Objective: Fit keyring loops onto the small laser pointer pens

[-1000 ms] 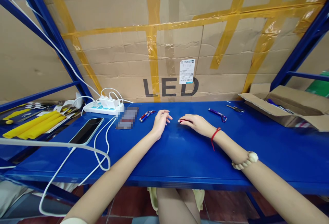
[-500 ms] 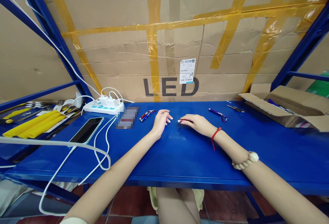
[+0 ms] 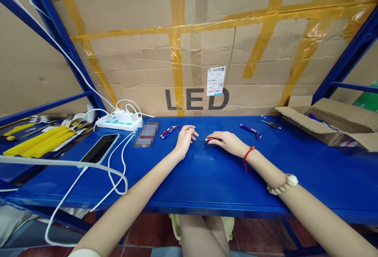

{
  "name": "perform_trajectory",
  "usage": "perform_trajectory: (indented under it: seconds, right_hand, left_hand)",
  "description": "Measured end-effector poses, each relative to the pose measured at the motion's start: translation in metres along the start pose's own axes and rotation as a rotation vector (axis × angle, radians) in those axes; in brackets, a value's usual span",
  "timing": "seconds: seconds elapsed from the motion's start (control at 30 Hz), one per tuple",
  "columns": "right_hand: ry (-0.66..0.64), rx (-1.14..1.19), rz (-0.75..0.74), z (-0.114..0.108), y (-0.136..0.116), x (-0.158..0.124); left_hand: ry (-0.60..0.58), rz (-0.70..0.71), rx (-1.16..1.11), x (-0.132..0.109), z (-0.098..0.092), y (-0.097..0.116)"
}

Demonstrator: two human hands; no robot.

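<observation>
My right hand (image 3: 226, 142) rests low over the blue tabletop, its fingers closed over a small red flashlight (image 3: 211, 139) with a silver end. Most of that tube is hidden under the fingers. To its left, my left hand (image 3: 185, 141) lies sideways on the table, fingers loosely bent and apart, holding nothing. Beyond the left hand is a flashlight pair, red and blue (image 3: 167, 132), with a clip. A purple-blue flashlight (image 3: 248, 130) with a clip lies past my right hand, and near it sits a dark metal key-like tool (image 3: 271, 124).
A white power strip (image 3: 119, 122) with plugs and cables stands at the back left. In front of it lie a phone (image 3: 99, 149) and a blurred dark rectangle (image 3: 147, 134). An open cardboard box (image 3: 330, 131) is at right. Taped cardboard (image 3: 141, 64) closes the back.
</observation>
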State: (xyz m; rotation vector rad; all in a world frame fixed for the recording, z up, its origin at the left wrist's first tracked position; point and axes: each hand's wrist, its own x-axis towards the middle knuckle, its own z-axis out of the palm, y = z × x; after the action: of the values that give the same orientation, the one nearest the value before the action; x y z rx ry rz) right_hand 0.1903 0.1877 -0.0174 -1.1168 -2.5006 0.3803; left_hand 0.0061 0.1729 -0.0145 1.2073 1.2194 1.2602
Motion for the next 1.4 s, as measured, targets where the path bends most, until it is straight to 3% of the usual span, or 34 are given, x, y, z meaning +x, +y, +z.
perform_trajectory:
  seconds: [1.4]
  right_hand:
    - [-0.004,0.022,-0.003,-0.0013,-0.0028,-0.0005]
  left_hand:
    - [-0.010,0.015,-0.002,0.0012,-0.0006,-0.0041]
